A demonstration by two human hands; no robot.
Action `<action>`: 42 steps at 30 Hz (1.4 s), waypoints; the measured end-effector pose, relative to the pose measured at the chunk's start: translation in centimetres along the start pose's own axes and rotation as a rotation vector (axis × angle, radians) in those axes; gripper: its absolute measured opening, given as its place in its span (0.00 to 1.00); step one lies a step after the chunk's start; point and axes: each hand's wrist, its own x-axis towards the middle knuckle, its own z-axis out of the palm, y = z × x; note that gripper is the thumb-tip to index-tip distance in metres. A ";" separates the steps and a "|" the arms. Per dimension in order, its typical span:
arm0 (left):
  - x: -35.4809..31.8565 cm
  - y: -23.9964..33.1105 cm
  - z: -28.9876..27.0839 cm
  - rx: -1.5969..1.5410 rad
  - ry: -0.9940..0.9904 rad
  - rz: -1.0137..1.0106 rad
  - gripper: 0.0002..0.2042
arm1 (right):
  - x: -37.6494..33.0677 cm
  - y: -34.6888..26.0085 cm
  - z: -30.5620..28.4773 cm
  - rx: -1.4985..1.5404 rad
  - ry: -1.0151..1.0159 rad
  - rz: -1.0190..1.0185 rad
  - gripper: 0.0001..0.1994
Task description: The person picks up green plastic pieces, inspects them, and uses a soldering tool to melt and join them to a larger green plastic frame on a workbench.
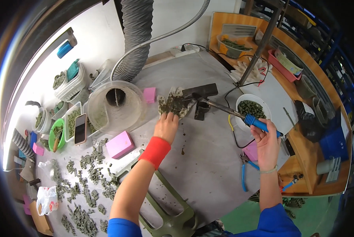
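Note:
My right hand (267,144) is wrapped round the blue handle of a soldering iron (251,119). Its metal shaft points left, and the tip end lies by a black block-like stand (204,91). My left hand (167,125), with a red wristband, has its bent fingers on a stained work glove (176,103) lying on the grey table; the fingertips are partly hidden. Below my left forearm lies an olive-green plastic frame (187,221) with long openings. A white bowl of small green parts (249,96) stands beyond my right hand.
Many loose green parts (84,221) are scattered at the left. A clear tub (139,104) surrounds the end of a grey duct (135,39). Pink blocks (120,144) and a phone (80,128) are nearby. Blue-handled pliers (243,173) lie by my right forearm, and a black cord (234,136) crosses the table.

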 end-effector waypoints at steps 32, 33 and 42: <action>-1.5 11.0 -16.3 -0.913 0.092 -0.037 0.12 | -4.2 -1.0 -13.5 -1.758 -0.094 -0.323 0.04; -1.5 10.5 -16.4 -0.879 0.138 -0.012 0.12 | -3.8 -0.7 -13.8 -1.900 -0.134 -0.178 0.04; 0.1 6.3 -18.8 -0.799 -0.034 0.142 0.05 | -2.2 2.5 -14.0 -1.998 -0.203 -0.359 0.03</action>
